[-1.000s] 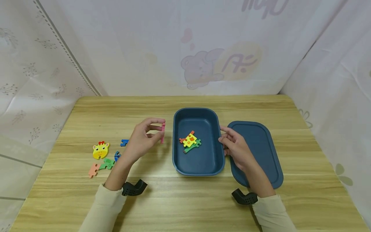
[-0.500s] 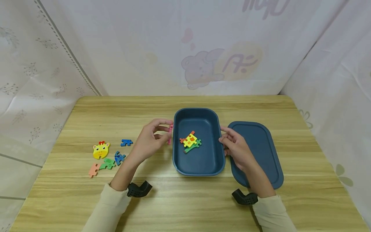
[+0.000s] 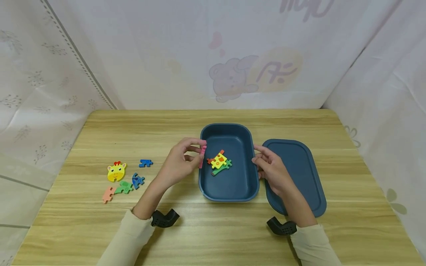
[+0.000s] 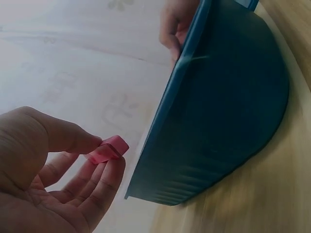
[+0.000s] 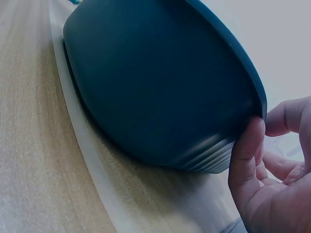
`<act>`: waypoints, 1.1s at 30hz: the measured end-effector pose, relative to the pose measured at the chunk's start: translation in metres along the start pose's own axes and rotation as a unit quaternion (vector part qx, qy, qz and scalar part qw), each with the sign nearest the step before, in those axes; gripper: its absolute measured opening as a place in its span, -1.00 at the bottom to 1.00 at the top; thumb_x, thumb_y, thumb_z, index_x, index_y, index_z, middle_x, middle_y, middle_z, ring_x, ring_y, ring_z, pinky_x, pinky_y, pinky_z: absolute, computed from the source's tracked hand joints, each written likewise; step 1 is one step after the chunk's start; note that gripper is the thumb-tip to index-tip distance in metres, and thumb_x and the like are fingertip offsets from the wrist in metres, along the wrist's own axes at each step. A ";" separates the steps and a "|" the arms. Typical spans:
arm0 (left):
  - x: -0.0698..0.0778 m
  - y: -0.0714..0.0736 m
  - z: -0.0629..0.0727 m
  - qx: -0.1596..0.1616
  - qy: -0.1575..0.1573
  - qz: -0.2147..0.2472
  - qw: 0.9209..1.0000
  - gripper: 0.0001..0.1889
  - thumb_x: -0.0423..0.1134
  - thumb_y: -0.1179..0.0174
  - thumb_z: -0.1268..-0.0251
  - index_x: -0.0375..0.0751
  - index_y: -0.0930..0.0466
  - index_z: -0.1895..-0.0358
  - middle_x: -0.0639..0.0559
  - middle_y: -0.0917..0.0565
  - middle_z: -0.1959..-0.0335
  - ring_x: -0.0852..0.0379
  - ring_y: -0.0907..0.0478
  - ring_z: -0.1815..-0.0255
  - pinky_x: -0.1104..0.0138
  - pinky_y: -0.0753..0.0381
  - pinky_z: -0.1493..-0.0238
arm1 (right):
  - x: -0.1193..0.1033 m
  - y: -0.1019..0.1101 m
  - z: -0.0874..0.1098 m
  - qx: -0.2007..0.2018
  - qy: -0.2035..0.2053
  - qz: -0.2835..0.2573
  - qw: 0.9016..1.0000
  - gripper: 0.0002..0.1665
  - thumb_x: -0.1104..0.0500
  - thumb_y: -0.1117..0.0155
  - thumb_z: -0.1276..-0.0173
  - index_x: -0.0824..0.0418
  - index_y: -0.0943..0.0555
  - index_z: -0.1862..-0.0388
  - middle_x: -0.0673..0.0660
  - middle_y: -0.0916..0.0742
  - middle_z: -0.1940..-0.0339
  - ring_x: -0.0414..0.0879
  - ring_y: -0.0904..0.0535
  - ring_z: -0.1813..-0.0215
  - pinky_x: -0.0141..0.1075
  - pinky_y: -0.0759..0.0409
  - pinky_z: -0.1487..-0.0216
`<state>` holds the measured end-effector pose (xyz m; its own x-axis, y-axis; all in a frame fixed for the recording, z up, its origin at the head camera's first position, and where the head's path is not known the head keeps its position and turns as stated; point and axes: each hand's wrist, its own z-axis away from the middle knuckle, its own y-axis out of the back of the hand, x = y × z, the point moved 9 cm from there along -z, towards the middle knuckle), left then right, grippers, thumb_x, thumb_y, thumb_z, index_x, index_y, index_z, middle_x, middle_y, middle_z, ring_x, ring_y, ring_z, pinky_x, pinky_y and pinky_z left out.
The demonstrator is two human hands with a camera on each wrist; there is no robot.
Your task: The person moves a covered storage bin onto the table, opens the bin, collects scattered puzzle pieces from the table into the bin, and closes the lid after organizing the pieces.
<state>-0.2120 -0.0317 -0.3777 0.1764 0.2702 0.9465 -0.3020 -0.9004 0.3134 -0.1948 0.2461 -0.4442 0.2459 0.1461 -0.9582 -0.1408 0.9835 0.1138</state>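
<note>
My left hand (image 3: pixel 178 162) pinches a pink puzzle piece (image 3: pixel 202 155) between thumb and fingertips, on edge. In the head view the piece overlaps the left rim of a dark blue box (image 3: pixel 233 188); in the left wrist view the pink piece (image 4: pixel 109 149) shows beside the box's outer wall. Inside the box lie several puzzle pieces, among them a yellow piece (image 3: pixel 218 161) and a green piece (image 3: pixel 220 169). My right hand (image 3: pixel 271 168) touches the box's right side from outside; the right wrist view shows the thumb (image 5: pixel 250 145) against the wall just below the rim.
A dark blue lid (image 3: pixel 299 166) lies flat right of the box, partly under the right forearm. On the left of the wooden table (image 3: pixel 219 236) are a giraffe-head piece (image 3: pixel 116 171), a green piece (image 3: pixel 124 187), an orange piece (image 3: pixel 108 194) and two blue pieces (image 3: pixel 138 180).
My left hand has moved right with the pink puzzle piece, from beside the box to its left rim. The two blue pieces now show fully. My right hand stays at the box.
</note>
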 end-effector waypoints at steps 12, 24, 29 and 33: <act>0.011 -0.006 0.002 0.008 -0.054 -0.051 0.997 -0.66 -0.45 -0.28 -0.46 -0.19 -0.64 -0.24 -0.09 -0.64 -0.18 -0.01 -0.72 -0.11 0.27 -0.83 0.02 | -0.003 -0.001 0.002 0.001 0.004 0.000 1.000 -0.29 0.20 -0.09 -0.65 0.19 -0.21 -0.70 -0.11 -0.64 0.20 -0.25 -0.53 0.38 -0.36 -0.62 0.39; 0.028 -0.021 0.007 -0.006 -0.151 -0.145 0.978 -0.67 -0.50 -0.31 -0.41 -0.24 -0.70 -0.18 -0.04 -0.60 -0.29 0.09 -0.65 -0.12 0.27 -0.79 0.08 | 0.000 0.000 -0.001 0.000 0.004 0.005 1.000 -0.29 0.20 -0.08 -0.66 0.18 -0.20 -0.71 -0.11 -0.64 0.18 -0.25 -0.53 0.39 -0.36 -0.62 0.39; 0.035 -0.027 0.011 -0.004 -0.184 -0.211 0.960 -0.66 -0.48 -0.30 -0.42 -0.22 -0.71 -0.20 -0.03 -0.60 -0.29 0.13 -0.66 -0.05 0.36 -0.76 0.14 | 0.002 0.000 -0.002 -0.001 0.003 0.003 1.000 -0.29 0.20 -0.07 -0.66 0.17 -0.20 -0.71 -0.10 -0.64 0.17 -0.26 -0.53 0.38 -0.37 -0.62 0.39; 0.040 -0.030 0.014 0.002 -0.199 -0.244 0.949 -0.67 -0.46 -0.29 -0.44 -0.22 -0.71 -0.22 -0.04 -0.60 -0.29 0.11 -0.67 -0.09 0.43 -0.74 0.08 | 0.002 0.000 -0.002 -0.001 0.004 0.002 1.000 -0.29 0.20 -0.08 -0.66 0.18 -0.20 -0.71 -0.11 -0.65 0.18 -0.25 -0.54 0.38 -0.36 -0.62 0.39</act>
<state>-0.1830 0.0011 -0.3502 0.6341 0.5055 0.5852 -0.0908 -0.7029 0.7055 -0.1960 0.2462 -0.4463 0.2387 0.1487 -0.9597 -0.1437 0.9827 0.1165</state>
